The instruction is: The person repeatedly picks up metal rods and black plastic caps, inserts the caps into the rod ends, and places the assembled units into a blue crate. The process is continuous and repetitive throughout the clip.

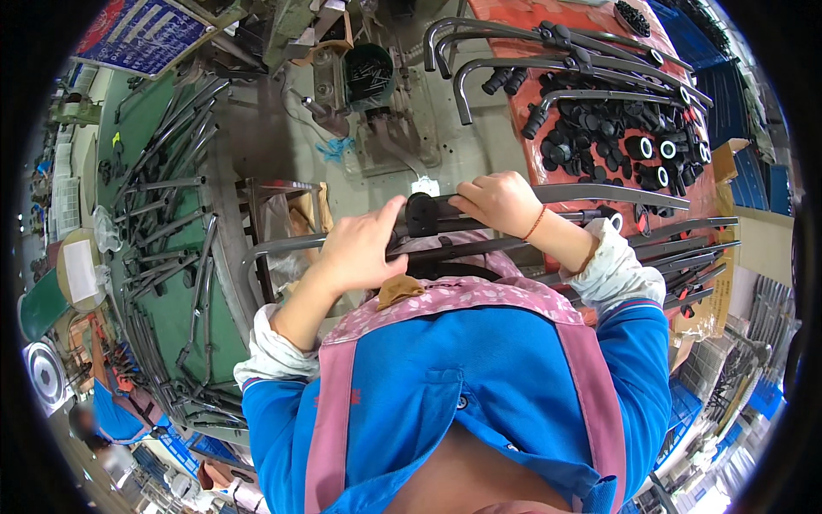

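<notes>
A dark metal tube frame (295, 244) with a hooked left end lies crosswise in front of my body. It has a black plastic joint (421, 216) near its middle. My left hand (364, 247) grips the frame just left of that joint, thumb below and fingers above. On the other side of the joint, my right hand (499, 204) is closed on the flat dark bar (612, 195) of the same frame, fingers curled over its top. The palm sides of both hands are hidden. Close to my apron, a second dark tube (458, 251) runs below the joint.
On my right, a red-covered table (505, 13) carries bent tubes (522, 64), black plastic caps (591, 137) and white-ringed parts. A green table (184, 317) on my left holds many loose tubes. Ahead stands a machine with a green round bin (370, 73) of small parts.
</notes>
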Tool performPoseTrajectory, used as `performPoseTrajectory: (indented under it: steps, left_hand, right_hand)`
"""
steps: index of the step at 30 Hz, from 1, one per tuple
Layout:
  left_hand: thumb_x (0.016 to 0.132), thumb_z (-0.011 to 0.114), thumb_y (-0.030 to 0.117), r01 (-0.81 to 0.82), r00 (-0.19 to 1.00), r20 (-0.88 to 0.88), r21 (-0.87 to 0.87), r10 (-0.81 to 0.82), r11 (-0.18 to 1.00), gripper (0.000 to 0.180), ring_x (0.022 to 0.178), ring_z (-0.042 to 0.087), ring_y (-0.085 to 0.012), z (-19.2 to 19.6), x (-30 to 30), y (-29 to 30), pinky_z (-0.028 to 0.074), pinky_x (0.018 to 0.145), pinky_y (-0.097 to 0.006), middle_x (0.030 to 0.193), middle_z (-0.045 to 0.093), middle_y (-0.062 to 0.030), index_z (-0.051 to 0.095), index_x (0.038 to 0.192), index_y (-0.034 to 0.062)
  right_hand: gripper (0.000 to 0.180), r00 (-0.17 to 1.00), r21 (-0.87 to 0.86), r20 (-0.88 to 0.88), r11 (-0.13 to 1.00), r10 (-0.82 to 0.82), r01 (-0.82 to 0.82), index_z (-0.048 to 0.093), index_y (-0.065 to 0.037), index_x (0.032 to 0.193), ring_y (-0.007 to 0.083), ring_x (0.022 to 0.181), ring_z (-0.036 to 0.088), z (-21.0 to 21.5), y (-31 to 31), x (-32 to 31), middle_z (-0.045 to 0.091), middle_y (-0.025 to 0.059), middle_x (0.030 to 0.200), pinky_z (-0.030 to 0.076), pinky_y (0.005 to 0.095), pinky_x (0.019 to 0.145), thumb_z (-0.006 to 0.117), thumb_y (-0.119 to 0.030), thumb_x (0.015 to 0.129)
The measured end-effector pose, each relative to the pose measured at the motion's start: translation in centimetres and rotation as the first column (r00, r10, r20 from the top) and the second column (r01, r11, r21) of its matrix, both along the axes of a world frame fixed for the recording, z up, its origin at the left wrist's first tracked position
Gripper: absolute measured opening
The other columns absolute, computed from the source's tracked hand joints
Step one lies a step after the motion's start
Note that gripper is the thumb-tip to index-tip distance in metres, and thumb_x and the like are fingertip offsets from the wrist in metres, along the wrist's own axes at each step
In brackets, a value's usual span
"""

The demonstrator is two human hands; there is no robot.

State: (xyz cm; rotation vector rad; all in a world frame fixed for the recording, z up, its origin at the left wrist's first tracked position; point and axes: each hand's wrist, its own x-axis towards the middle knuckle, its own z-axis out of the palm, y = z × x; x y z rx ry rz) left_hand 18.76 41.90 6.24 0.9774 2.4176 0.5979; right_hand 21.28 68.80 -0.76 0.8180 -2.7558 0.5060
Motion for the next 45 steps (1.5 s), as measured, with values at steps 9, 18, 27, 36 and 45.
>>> performPoseTrajectory:
  steps: [9,18,27,36,45]
  left_hand:
    - [0.097,0.052,0.04,-0.216,0.96,0.166,-0.077,0.226,0.973,0.043,0.072,0.064,-0.0396,-2.7,-1.2,1.9,0.047,0.065,-0.047,0.072,0.062,-0.0203,0.049,0.136,0.0213]
    - [0.096,0.053,0.041,-0.27,0.904,0.344,0.0,0.254,0.963,0.043,0.079,0.065,-0.0389,-5.2,-2.6,1.1,0.05,0.07,-0.045,0.08,0.067,-0.0194,0.056,0.133,0.0191]
    - [0.093,0.058,0.04,-0.262,0.86,0.466,0.055,0.208,0.963,0.043,0.065,0.062,-0.0312,-7.0,-4.0,-0.2,0.048,0.063,-0.038,0.073,0.065,-0.0151,0.059,0.13,0.0172]
    - [0.093,0.06,0.041,-0.369,0.892,0.347,0.188,0.29,0.91,0.039,0.068,0.063,-0.0294,-6.5,-4.8,-4.6,0.049,0.064,-0.038,0.077,0.066,-0.0137,0.062,0.126,0.0203]
    - [0.096,0.058,0.031,-0.364,0.923,0.238,0.296,0.301,0.883,0.032,0.058,0.058,-0.0126,-2.1,-11.7,-10.6,0.046,0.058,-0.029,0.066,0.061,-0.006,0.064,0.123,0.0146]
  right_hand:
    - [0.035,0.996,0.017,0.09,1.0,-0.006,0.004,0.062,-0.011,0.076,0.0264,0.052,0.058,-1.2,0.4,-0.5,0.055,0.0056,0.057,0.046,0.0379,0.047,0.062,-0.043,0.09]
    - [0.064,0.829,0.182,0.544,0.983,-0.131,0.035,0.064,-0.007,0.1,0.0369,0.08,0.066,-0.2,8.3,0.7,0.065,0.0173,0.081,0.052,0.0473,0.071,0.072,-0.063,0.07]
    - [0.052,0.475,0.02,0.877,0.994,-0.069,0.109,0.071,0.001,0.092,0.0382,0.075,0.065,-0.7,12.2,-0.4,0.065,0.0225,0.079,0.05,0.0403,0.069,0.076,-0.048,0.075]
    - [0.063,0.739,0.082,0.664,0.994,-0.113,0.078,0.065,-0.002,0.097,0.038,0.074,0.067,3.6,6.6,-1.6,0.066,0.0191,0.074,0.051,0.0414,0.065,0.084,-0.05,0.062]
    - [0.062,0.793,0.13,0.588,0.986,-0.16,0.103,0.066,-0.002,0.089,0.038,0.067,0.066,9.4,-0.5,-7.6,0.065,0.0178,0.068,0.053,0.0426,0.063,0.08,-0.056,0.063]
